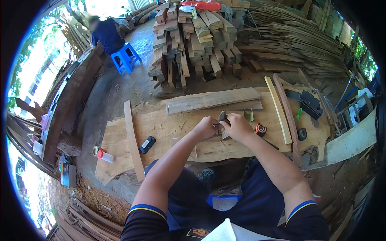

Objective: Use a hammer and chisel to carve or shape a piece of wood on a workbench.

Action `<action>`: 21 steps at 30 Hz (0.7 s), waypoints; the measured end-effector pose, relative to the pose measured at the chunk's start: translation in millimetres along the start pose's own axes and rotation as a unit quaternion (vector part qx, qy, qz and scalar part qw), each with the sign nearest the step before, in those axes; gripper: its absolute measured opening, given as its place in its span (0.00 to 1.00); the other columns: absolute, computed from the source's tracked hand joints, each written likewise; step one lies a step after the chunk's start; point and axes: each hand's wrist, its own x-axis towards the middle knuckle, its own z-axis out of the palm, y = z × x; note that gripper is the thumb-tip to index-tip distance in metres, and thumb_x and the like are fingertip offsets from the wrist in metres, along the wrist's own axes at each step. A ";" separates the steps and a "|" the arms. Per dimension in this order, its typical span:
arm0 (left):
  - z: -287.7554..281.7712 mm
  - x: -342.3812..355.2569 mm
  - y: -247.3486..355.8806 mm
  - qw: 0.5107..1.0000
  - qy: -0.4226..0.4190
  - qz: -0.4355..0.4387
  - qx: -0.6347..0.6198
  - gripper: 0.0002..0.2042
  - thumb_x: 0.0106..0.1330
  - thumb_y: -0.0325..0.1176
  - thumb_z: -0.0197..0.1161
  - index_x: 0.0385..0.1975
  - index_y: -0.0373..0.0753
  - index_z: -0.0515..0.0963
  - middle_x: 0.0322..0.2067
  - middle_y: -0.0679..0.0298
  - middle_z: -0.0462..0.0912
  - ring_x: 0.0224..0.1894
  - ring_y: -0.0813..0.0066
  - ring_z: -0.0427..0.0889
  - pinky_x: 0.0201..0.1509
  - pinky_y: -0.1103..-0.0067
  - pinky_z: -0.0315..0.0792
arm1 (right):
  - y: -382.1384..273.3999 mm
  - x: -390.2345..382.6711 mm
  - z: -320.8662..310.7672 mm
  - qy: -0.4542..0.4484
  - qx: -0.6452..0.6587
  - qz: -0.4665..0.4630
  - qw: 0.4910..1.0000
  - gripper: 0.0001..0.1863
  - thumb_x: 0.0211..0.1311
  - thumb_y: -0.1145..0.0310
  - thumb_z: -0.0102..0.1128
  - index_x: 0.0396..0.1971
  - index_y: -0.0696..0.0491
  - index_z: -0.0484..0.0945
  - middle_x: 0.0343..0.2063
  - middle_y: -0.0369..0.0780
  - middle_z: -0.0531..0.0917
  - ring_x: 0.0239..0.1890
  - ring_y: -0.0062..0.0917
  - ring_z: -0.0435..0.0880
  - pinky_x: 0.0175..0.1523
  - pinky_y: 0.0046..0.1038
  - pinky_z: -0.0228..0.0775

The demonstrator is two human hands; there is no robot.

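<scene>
Left hand [208, 127] and right hand [238, 127] are sitting close together over the slab [116, 138], both apparently gripping one dark piece [222, 115], presumably to steady it (its kind is not showing clearly); one tape [260, 129] is lying just right, seemingly for easy reach; one left strip [134, 140], one pale strip [278, 110] and one brown strip [287, 120], both right, are crossing the slab

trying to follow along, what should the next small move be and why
I'd probably slide the orange-and-black tape measure farther from the right hand: it lies close by and might get knocked, since that hand is busy with the left hand at a dark object.
</scene>
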 end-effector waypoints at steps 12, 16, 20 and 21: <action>-4.0 0.1 -1.2 0.999 -0.008 -0.030 0.019 0.12 0.58 0.38 0.64 0.28 0.33 0.81 0.21 0.46 0.80 0.24 0.52 0.80 0.33 0.69 0.74 | -1.4 2.5 6.3 0.018 0.002 -0.020 1.000 0.15 0.65 0.59 0.55 0.36 0.57 0.78 0.37 0.48 0.82 0.41 0.46 0.81 0.44 0.43 0.74; -6.3 -2.0 4.6 1.000 -0.001 -0.025 -0.004 0.12 0.58 0.38 0.65 0.29 0.33 0.82 0.21 0.47 0.80 0.24 0.54 0.81 0.33 0.69 0.74 | -12.3 3.3 -9.6 0.076 0.048 -0.054 0.994 0.16 0.65 0.58 0.54 0.36 0.58 0.78 0.36 0.48 0.82 0.40 0.46 0.81 0.44 0.44 0.74; -7.4 -1.5 5.5 0.999 -0.011 -0.029 -0.022 0.12 0.59 0.38 0.64 0.29 0.33 0.82 0.20 0.49 0.80 0.24 0.56 0.81 0.33 0.69 0.74 | 0.5 6.1 3.5 0.056 0.021 -0.033 0.998 0.16 0.65 0.59 0.54 0.35 0.58 0.78 0.34 0.48 0.82 0.39 0.47 0.81 0.43 0.44 0.74; -6.5 0.2 5.1 0.999 -0.012 -0.027 -0.022 0.12 0.59 0.38 0.64 0.29 0.33 0.82 0.20 0.49 0.80 0.24 0.56 0.81 0.33 0.69 0.74 | 2.7 6.7 5.8 0.034 0.020 -0.016 0.999 0.15 0.64 0.60 0.56 0.34 0.59 0.78 0.33 0.49 0.82 0.38 0.48 0.81 0.42 0.43 0.73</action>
